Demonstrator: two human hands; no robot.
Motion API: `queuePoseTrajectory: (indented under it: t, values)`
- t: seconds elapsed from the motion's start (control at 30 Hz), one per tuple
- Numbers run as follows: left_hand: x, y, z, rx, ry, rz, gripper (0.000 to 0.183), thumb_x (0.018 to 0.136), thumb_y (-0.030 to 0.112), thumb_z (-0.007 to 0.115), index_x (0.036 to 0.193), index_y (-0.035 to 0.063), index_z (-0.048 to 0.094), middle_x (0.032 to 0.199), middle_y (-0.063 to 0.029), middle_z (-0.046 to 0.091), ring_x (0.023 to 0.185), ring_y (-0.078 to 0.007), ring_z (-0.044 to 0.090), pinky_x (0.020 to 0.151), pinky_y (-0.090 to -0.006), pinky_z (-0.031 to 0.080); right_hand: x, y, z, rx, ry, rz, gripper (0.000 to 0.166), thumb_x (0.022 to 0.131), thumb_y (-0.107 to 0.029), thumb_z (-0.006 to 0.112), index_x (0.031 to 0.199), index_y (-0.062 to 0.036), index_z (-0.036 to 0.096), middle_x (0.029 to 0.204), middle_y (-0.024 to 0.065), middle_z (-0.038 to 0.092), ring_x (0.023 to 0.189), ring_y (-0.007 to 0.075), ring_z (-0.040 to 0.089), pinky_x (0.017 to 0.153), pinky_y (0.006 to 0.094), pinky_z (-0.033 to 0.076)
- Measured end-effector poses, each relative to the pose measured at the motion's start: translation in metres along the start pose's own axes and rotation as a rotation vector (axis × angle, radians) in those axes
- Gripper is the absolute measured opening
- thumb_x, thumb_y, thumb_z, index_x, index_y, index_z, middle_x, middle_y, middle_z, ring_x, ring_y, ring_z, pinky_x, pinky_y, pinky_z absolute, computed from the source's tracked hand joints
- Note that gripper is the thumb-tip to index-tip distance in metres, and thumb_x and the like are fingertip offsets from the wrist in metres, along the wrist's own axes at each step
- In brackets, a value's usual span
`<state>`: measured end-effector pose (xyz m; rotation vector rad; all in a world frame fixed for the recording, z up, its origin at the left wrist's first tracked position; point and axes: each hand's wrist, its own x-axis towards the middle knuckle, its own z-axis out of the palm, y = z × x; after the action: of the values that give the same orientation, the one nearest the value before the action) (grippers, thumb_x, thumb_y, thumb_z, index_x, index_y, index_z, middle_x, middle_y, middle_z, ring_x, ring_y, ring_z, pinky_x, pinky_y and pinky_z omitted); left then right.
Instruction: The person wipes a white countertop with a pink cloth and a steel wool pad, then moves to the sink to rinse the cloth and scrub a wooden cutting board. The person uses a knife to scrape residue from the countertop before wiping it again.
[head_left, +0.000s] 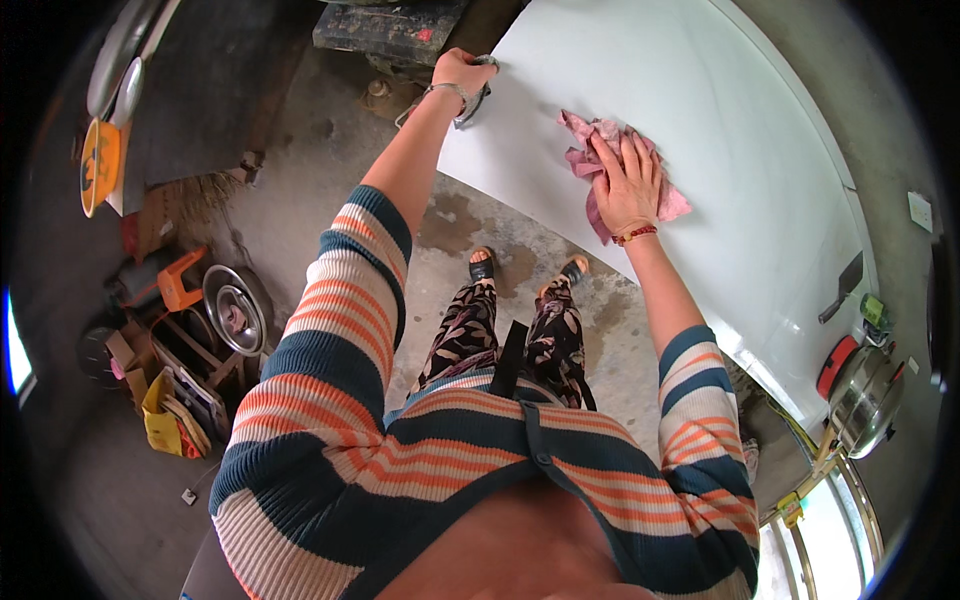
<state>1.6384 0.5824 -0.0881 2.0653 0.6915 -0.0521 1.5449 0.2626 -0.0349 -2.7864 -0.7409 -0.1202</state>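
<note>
My right hand (630, 184) lies flat with spread fingers on a crumpled pink cloth (675, 201), pressing it against the white tabletop (757, 187). At the table's left corner, my left hand (469, 73) has its fingers curled around a dark grey item (474, 112), perhaps a cloth or a handle; its kind is not clear. Part of that item hangs beside the wrist, at the table's edge. The two hands are well apart.
A cleaver (844, 287) lies near the table's right end, beside a lidded metal pot (862, 405). Left on the floor side are steel basins (236, 309), an orange-framed tool (180, 279) and a yellow bag (161, 424). A dark box (382, 34) stands beyond my left hand.
</note>
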Motion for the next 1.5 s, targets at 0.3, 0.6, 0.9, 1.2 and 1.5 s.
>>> queuePoseTrajectory:
  t: [0.3,0.6,0.9,1.2,1.5]
  values:
    - [-0.011,0.095,0.084,0.431,0.184,0.595,0.01,0.079,0.021,0.067,0.083,0.0112,0.066,0.092,-0.0092,0.065,0.088,-0.0315,0.063,0.075,-0.0445,0.05,0.0,0.003,-0.001,0.051,-0.036,0.003,0.06,0.08,-0.022,0.062,0.138,-0.0294,0.049,0.141,0.0094,0.043,0.136,0.0318,0.033,0.113,0.056,0.021]
    - [-0.015,0.119,0.104,0.446,-0.065,0.517,0.012,0.081,0.018,0.064,0.084,0.0065,0.062,0.094,-0.0141,0.065,0.091,-0.0347,0.062,0.077,-0.0439,0.05,0.0,0.014,-0.004,0.154,-0.009,-0.008,0.063,0.079,-0.023,0.064,0.139,-0.031,0.048,0.144,0.0076,0.041,0.135,0.0324,0.033,0.113,0.0571,0.021]
    - [0.026,0.115,0.094,0.448,0.089,0.516,0.01,0.081,0.016,0.063,0.082,0.0064,0.061,0.09,-0.0154,0.064,0.086,-0.0359,0.061,0.073,-0.0448,0.05,0.007,0.022,-0.01,0.213,-0.034,-0.158,0.066,0.077,-0.023,0.065,0.14,-0.0308,0.046,0.139,0.0087,0.044,0.135,0.0326,0.033,0.112,0.0566,0.022]
    - [-0.133,0.029,0.007,0.243,-0.062,0.335,0.015,0.074,0.005,0.07,0.076,0.0015,0.056,0.078,-0.0132,0.056,0.07,-0.0316,0.058,0.062,-0.0388,0.046,0.186,0.198,0.016,-0.135,0.196,0.179,0.055,0.089,-0.026,0.05,0.144,-0.0279,0.04,0.14,0.0079,0.042,0.134,0.0332,0.033,0.113,0.0521,0.021]
    - [-0.139,0.035,0.016,0.125,0.043,0.248,0.019,0.075,0.0,0.071,0.078,0.0012,0.053,0.076,-0.0118,0.053,0.066,-0.0279,0.054,0.06,-0.0353,0.045,0.354,0.067,0.081,0.128,0.202,-0.213,0.031,0.092,-0.025,0.044,0.115,-0.0238,0.064,0.118,0.0029,0.061,0.118,0.0266,0.051,0.101,0.0438,0.038]
